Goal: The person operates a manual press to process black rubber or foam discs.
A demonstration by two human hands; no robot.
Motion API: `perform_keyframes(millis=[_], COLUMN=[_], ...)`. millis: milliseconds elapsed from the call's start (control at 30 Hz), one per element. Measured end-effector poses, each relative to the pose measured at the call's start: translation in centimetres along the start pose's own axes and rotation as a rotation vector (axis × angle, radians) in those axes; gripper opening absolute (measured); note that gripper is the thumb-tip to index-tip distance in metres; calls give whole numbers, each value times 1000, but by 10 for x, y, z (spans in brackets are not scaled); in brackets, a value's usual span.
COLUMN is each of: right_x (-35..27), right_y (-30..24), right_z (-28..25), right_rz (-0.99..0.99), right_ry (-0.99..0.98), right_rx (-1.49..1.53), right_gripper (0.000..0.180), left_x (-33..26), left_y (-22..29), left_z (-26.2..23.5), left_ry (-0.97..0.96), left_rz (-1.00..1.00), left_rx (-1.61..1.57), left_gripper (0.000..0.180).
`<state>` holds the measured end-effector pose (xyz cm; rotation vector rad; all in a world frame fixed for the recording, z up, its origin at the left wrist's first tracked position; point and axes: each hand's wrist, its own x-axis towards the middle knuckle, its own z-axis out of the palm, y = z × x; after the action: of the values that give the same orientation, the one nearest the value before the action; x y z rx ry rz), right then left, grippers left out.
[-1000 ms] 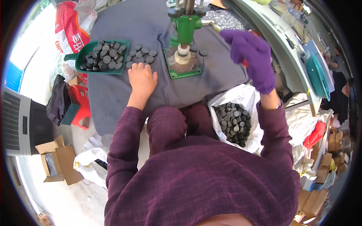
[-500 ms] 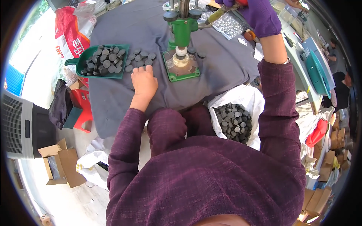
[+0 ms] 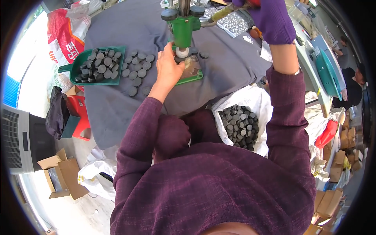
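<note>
Green metal press on grey cloth-covered desk: yellowish wrapped lever is being gripped by purple knit-gloved right hand; bare left hand, fingers parted, is being held at white round ram, any pinch indiscernible. Loose matte-grey discs: lying left.

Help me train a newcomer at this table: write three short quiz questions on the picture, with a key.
1. Where is the bare left hand?
a) at the cardboard box
b) at the press base
c) at the red stool
2. True or false: the green scoop holding dark discs lies to the left of the green lever press.
3. Which hand wears the purple glove?
Key:
1. b
2. True
3. The right hand, at the press lever.
</note>
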<state>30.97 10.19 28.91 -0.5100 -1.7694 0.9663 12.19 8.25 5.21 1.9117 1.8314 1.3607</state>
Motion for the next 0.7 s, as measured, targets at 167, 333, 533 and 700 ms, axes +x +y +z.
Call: perform_keyframes(millis=[167, 333, 533, 700], right_x=[-24, -90, -144, -125], right_y=[6, 51, 81, 59], right_z=[3, -11, 6, 2], right_rz=[-18, -296, 1, 14], right_ry=[32, -215, -94, -110], right_rx=[-29, -312, -171, -171], right_gripper=[40, 23, 23, 23], left_x=[3, -2, -22, -71], left_y=[-4, -11, -48, -55], left_z=[10, 1, -55, -92], left_ry=[48, 58, 135, -28], left_rz=[-90, -102, 99, 128], left_rx=[-122, -148, 111, 373], left_gripper=[73, 73, 35, 24])
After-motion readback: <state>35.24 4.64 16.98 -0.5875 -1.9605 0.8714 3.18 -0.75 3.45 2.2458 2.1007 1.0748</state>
